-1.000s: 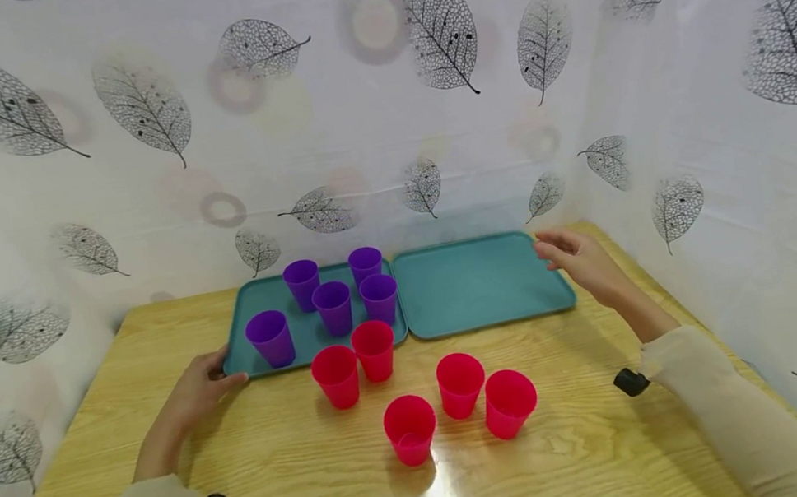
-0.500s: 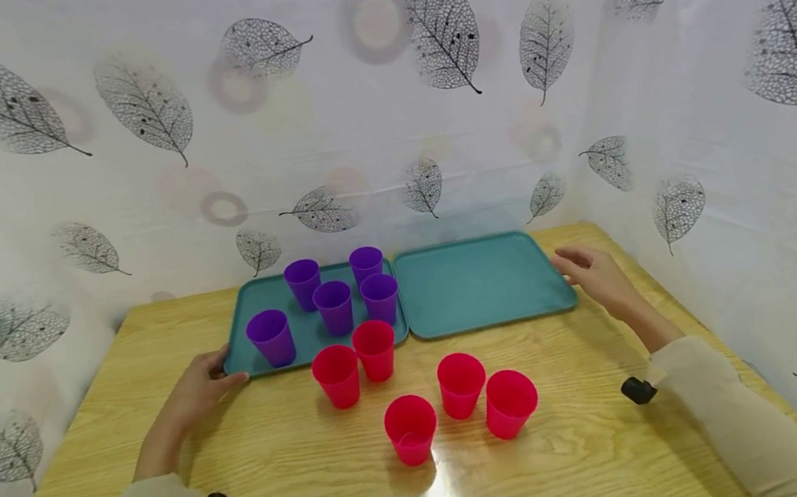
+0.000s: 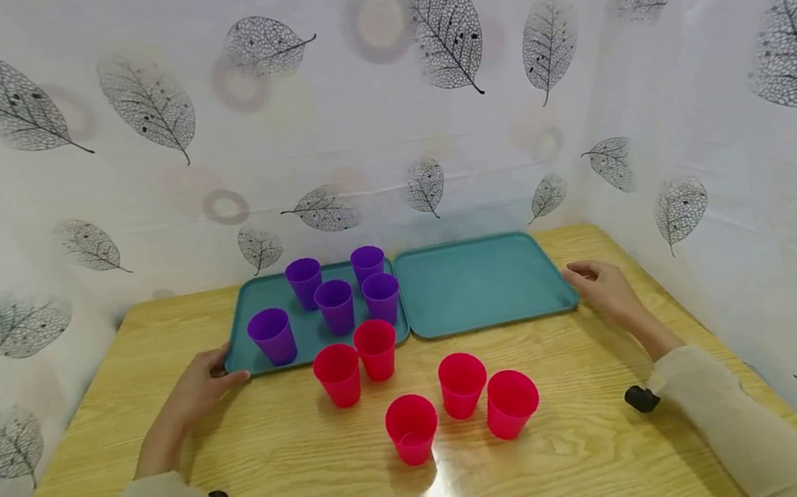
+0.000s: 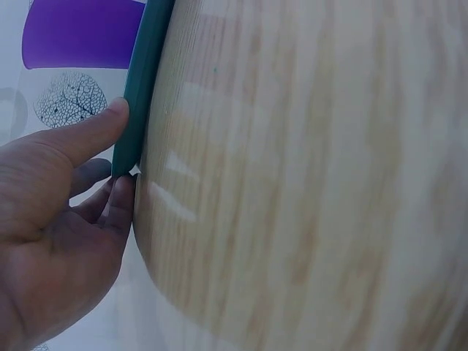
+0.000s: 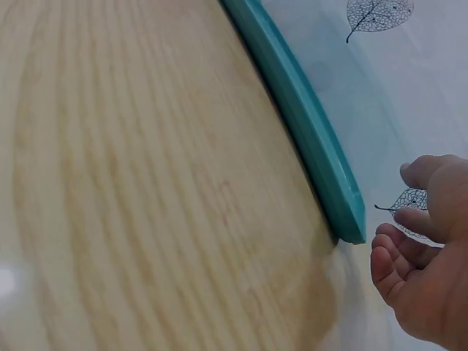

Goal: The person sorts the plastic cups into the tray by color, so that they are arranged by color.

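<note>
My left hand [image 3: 195, 389] is at the front left corner of the left teal tray [image 3: 262, 292]. In the left wrist view its thumb [image 4: 110, 121] lies against the tray's front wall and the other fingers curl around the corner, gripping it. Several purple cups [image 3: 336, 310] stand upright on this tray. My right hand [image 3: 608, 289] is beside the right edge of the second teal tray [image 3: 478, 284], which bears nothing. The right wrist view shows its loosely bent fingers [image 5: 387, 274] a small gap away from that tray's corner [image 5: 344, 219], holding nothing.
Several red cups stand upright on the wooden table [image 3: 285, 478] in front of the trays, among them a rear one [image 3: 376, 352] close to the left tray's front edge and a front one [image 3: 412, 431]. A leaf-printed white curtain [image 3: 353, 121] hangs behind and at both sides.
My right hand has moved from over the right tray's edge outward and down to beside that edge. My left hand, the trays and the cups stay in place.
</note>
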A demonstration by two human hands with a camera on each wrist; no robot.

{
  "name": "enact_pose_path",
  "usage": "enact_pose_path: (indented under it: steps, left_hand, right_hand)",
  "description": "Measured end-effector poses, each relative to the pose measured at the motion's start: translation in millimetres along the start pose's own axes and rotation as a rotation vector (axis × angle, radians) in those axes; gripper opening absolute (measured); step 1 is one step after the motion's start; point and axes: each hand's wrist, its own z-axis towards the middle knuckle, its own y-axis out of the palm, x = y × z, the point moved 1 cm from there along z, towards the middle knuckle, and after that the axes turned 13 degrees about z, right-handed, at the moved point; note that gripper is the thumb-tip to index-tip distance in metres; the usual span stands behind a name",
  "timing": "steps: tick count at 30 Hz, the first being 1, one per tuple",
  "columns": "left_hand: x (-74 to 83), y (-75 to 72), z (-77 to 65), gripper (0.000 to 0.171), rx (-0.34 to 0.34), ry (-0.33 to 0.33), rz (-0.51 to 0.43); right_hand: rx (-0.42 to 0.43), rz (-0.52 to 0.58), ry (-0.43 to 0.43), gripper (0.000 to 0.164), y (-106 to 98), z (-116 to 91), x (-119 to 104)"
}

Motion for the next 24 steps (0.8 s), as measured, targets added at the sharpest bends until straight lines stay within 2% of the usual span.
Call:
enact_pose_path:
  steps: [4,8,16,24]
  left_hand:
    - [0.3,0.0,0.1,0.071,-0.002,-0.007,-0.002]
    - [-0.8,0.6,0.6,0.072,-0.006,-0.016,-0.003]
    - [-1.1,1.8,2.9,0.071,-0.006,0.008,-0.027]
    - [-3.0,0.3,1.6,0.072,0.001,0.007,0.019]
  right_hand:
    - [-0.027,-0.026,0.008,0.057,1.6,0.4,9.2]
    - [-0.045,-0.063,-0.018,0.052,3.4,1.2,13.9]
    - [-0.093,-0.121,-0.05,0.05,2.8,1.6,16.0]
    - [-0.103,-0.142,-0.102,0.048,7.2,7.6,23.4]
